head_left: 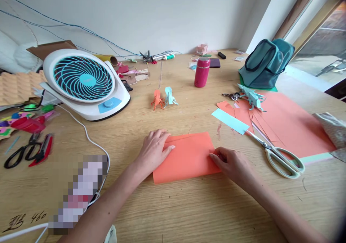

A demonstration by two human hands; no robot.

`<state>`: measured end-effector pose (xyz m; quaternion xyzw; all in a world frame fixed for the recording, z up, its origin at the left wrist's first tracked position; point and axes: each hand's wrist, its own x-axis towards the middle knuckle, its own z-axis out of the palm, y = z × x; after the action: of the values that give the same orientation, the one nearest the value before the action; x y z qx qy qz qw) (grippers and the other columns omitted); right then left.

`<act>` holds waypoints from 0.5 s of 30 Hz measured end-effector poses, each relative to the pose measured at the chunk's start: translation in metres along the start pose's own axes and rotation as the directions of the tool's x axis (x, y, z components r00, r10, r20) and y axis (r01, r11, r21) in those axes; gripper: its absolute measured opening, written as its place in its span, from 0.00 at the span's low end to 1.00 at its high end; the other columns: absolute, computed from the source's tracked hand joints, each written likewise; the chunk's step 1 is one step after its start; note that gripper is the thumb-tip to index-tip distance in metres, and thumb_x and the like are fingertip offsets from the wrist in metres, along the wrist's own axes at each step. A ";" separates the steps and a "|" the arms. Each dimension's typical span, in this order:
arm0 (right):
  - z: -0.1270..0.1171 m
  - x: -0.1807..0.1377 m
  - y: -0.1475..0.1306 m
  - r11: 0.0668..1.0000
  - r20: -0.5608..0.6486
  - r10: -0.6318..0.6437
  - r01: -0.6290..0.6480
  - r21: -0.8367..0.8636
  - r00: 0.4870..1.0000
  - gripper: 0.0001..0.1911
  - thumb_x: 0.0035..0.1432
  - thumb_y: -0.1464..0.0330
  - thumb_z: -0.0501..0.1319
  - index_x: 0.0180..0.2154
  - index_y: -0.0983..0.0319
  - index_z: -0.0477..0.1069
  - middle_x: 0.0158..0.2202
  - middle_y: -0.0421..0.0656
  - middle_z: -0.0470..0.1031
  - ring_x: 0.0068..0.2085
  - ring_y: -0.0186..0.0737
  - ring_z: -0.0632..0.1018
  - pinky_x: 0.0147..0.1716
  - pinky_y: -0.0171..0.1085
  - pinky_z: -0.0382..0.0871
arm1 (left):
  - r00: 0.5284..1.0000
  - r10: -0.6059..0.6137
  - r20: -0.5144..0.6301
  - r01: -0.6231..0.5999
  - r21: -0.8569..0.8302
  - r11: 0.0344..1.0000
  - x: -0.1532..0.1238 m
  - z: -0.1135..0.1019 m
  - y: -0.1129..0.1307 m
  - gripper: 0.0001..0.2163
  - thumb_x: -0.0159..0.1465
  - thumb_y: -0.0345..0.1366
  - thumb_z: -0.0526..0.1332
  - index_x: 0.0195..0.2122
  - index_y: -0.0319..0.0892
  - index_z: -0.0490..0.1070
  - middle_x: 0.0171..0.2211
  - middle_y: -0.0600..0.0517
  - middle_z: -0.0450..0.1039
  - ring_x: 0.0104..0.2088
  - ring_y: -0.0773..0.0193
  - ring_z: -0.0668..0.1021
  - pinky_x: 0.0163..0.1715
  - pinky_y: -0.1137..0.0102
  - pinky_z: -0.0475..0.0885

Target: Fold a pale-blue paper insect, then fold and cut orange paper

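Observation:
A sheet of orange paper (189,156), folded over on itself, lies on the wooden table in front of me. My left hand (156,147) rests on its upper left part, fingers stretched out and thumb lying on the paper. At the right edge, my right hand (229,160) pinches the sheet between thumb and curled fingers. Beyond the paper stand two small folded paper figures, an orange one (157,99) and a light blue one (169,96). To the right of my right hand lie white-handled scissors (275,153), their blades partly open.
A white fan (83,79) stands at the left, its cord (88,135) running forward. Red-handled cutters (43,151) lie near it. A pink flask (202,72) stands farther back. At right are a large orange sheet (297,124), a blue paper figure (253,97) and a teal bag (265,64).

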<state>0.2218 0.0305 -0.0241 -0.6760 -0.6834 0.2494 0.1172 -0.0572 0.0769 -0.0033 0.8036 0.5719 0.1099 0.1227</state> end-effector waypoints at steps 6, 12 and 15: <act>-0.004 0.005 -0.001 1.000 0.041 0.001 0.000 -0.030 0.999 0.18 0.63 0.55 0.53 0.25 0.58 0.62 0.22 0.38 0.68 0.24 0.36 0.66 0.26 0.36 0.51 | 0.993 0.048 0.110 -0.055 0.057 0.997 0.025 -0.001 0.017 0.19 0.69 0.52 0.54 0.50 0.45 0.71 0.50 0.46 0.73 0.52 0.51 0.74 0.53 0.54 0.64; -0.006 0.004 -0.001 1.000 0.064 -0.022 0.023 -0.006 0.998 0.17 0.62 0.56 0.53 0.25 0.58 0.63 0.22 0.37 0.67 0.24 0.36 0.66 0.25 0.36 0.51 | 0.970 -0.005 0.245 0.013 -0.032 0.999 0.014 -0.010 0.020 0.25 0.59 0.60 0.62 0.47 0.46 0.70 0.52 0.47 0.68 0.54 0.49 0.72 0.54 0.51 0.63; -0.006 0.001 -0.003 1.000 0.063 -0.023 0.023 -0.009 0.998 0.17 0.62 0.57 0.53 0.25 0.58 0.63 0.21 0.37 0.66 0.24 0.36 0.66 0.25 0.36 0.51 | 0.954 -0.025 0.299 0.045 -0.060 0.997 0.004 -0.015 0.023 0.26 0.53 0.58 0.68 0.45 0.46 0.69 0.52 0.47 0.66 0.55 0.48 0.70 0.54 0.53 0.65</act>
<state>0.2223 0.0328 -0.0180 -0.6604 -0.6958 0.2659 0.0951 -0.0399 0.0746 0.0186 0.7961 0.5573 0.0044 0.2358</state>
